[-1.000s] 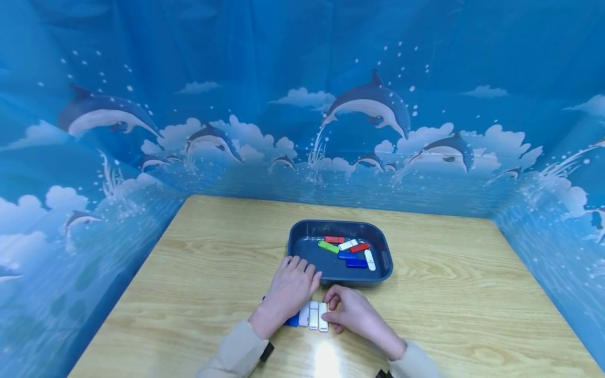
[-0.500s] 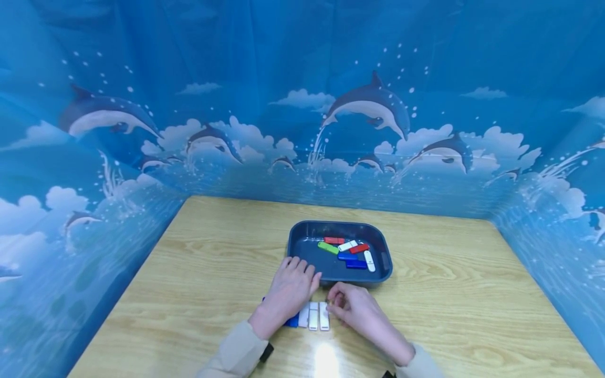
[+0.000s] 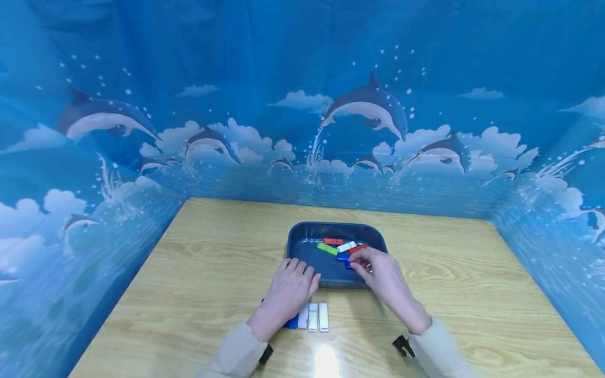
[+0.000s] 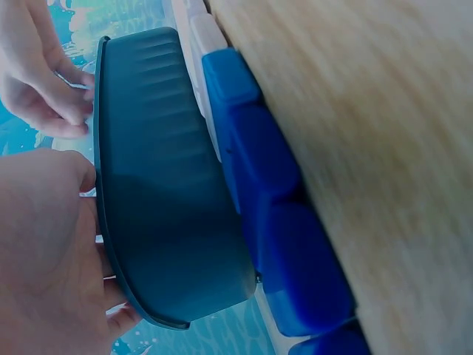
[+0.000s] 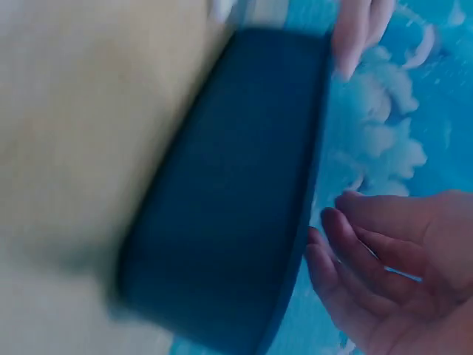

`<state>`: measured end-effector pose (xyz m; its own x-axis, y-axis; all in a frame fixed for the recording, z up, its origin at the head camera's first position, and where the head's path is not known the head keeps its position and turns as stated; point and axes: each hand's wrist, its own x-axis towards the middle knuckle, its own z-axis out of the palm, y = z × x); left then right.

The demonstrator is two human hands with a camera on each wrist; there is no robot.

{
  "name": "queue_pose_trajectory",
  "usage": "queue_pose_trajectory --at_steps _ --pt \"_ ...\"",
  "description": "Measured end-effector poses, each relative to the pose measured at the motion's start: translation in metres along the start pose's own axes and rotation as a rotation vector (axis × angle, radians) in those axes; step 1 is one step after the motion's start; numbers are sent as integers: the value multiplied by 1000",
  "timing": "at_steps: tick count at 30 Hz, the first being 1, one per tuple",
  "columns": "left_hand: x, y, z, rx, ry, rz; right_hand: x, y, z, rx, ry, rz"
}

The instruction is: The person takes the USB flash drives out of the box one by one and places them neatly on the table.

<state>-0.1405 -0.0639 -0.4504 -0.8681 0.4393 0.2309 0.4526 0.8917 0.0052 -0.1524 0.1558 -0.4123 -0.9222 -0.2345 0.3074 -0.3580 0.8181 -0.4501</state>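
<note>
My right hand [image 3: 384, 275] hovers over the right side of a dark blue tray [image 3: 331, 284]. Its thumb and fingers are apart in the right wrist view, with nothing visible between them. Below them lie blue USB sticks [image 3: 343, 258] and a red USB stick [image 3: 357, 249], partly covered by the hand. Farther left in the tray are a green USB stick [image 3: 327, 248], a white one and another red one. My left hand [image 3: 289, 287] rests across the tray's near left corner, fingers loosely over the rim. Beneath its wrist runs a row of USB sticks, blue [image 3: 291, 322] and white [image 3: 323, 317].
The tray stands on a wood-grain table [image 3: 227, 252]. A blue curtain with dolphins [image 3: 368, 110] encloses the back and both sides. In the left wrist view, blue USB sticks [image 4: 262, 151] lie close beside the tray wall.
My right hand has left the rightmost white USB stick in the row and moved up and right, over the tray. My left hand stays in place.
</note>
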Motion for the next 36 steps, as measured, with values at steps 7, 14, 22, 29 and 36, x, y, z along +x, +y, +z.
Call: queue_pose_trajectory --at_steps 7,14,22,29,36 --pt "0 -1 2 -8 11 0 27 25 2 -154 -147 -5" --pt "-1 0 1 -2 15 3 39 39 15 -192 -260 -22" --pt "-1 -1 0 5 45 20 43 46 25 -206 -260 -65" --pt "-1 -1 0 -7 51 29 44 47 27 -207 -288 -46" --pt "-1 -1 2 -11 44 23 43 49 28 -191 -282 -55"
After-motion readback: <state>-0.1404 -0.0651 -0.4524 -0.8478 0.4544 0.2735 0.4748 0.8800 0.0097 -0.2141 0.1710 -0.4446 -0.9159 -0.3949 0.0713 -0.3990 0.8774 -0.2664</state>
